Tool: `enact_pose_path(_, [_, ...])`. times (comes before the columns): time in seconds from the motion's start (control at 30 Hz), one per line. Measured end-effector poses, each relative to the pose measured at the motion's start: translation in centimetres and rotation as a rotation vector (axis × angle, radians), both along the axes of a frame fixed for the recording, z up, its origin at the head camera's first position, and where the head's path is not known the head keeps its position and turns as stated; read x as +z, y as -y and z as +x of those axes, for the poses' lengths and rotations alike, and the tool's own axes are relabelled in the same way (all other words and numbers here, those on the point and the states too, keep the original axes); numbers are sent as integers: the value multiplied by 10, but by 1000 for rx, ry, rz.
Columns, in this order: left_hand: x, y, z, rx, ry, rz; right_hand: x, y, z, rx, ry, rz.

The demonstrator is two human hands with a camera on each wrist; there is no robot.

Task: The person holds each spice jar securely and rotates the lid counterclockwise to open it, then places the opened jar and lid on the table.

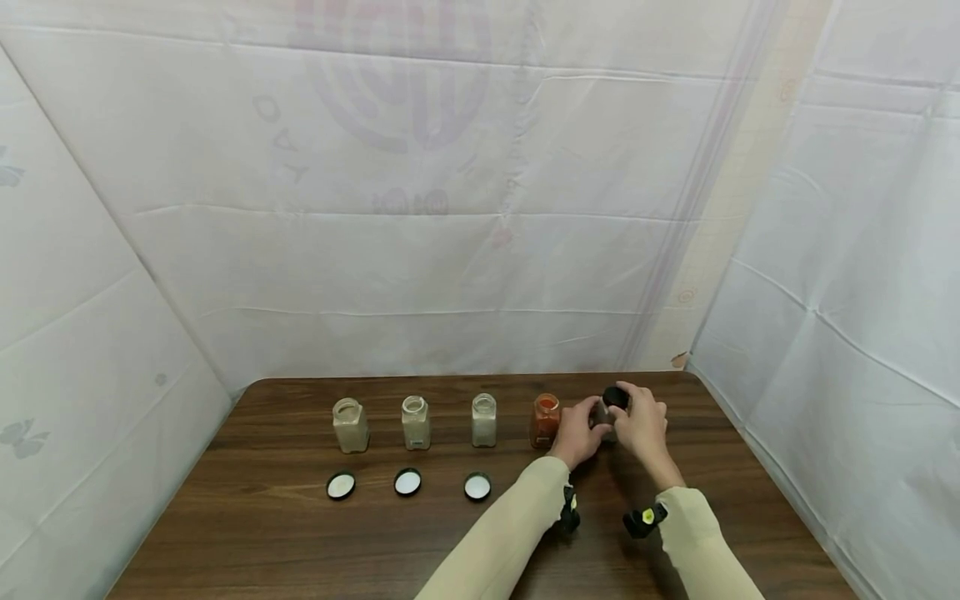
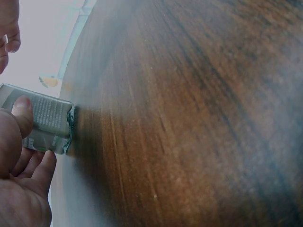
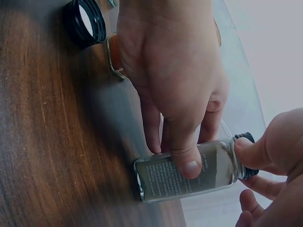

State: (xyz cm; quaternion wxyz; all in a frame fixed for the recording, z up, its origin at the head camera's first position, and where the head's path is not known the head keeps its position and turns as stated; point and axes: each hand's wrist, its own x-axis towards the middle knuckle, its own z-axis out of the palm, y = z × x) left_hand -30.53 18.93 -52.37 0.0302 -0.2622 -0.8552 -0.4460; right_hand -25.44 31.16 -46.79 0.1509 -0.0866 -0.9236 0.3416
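My left hand [image 1: 579, 435] grips a square glass spice jar [image 3: 189, 175] by its sides, thumb over the printed label. The jar stands upright at the right end of a row. My right hand [image 1: 643, 427] pinches the black screw lid [image 3: 248, 161] at the jar's mouth, its thumb on the lid's edge. In the left wrist view the jar's base [image 2: 70, 130] is at the table, while the lid is outside that view. Just left of my left hand stands an open jar of orange-red powder [image 1: 545, 422].
Three open jars of pale contents, among them the leftmost jar [image 1: 351, 427], continue the row leftward. In front lie upturned black lids with white liners, such as the middle lid [image 1: 407, 482]. Another upturned lid [image 3: 85, 23] lies near the orange jar. White cloth [image 1: 450, 275] surrounds the wooden table [image 1: 300, 550].
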Motion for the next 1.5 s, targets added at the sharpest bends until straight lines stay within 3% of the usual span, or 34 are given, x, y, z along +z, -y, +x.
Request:
enact_pose_path(0.27, [-1,1,-1,2,-57,-9,1,-2,2,-20,19,17])
enact_pose_path(0.63, [-1,1,0,-2,-22,5,-1,-2,0,-107,5,-1])
enact_pose_path(0.83, [-1,0,-1,2,15,8,1,-2,0,-57,17,22])
enact_pose_path(1.07, [0,0,-1,2,2,6,3,-3,-2,6,26,43])
enact_pose_path(1.4, [-3,1,-3,-1,-72,-4,5,-3,2,-2,53,57])
enact_pose_path(1.5, [-4,1,-3,-5,-54,-2,5,-4,2,-31,52,45])
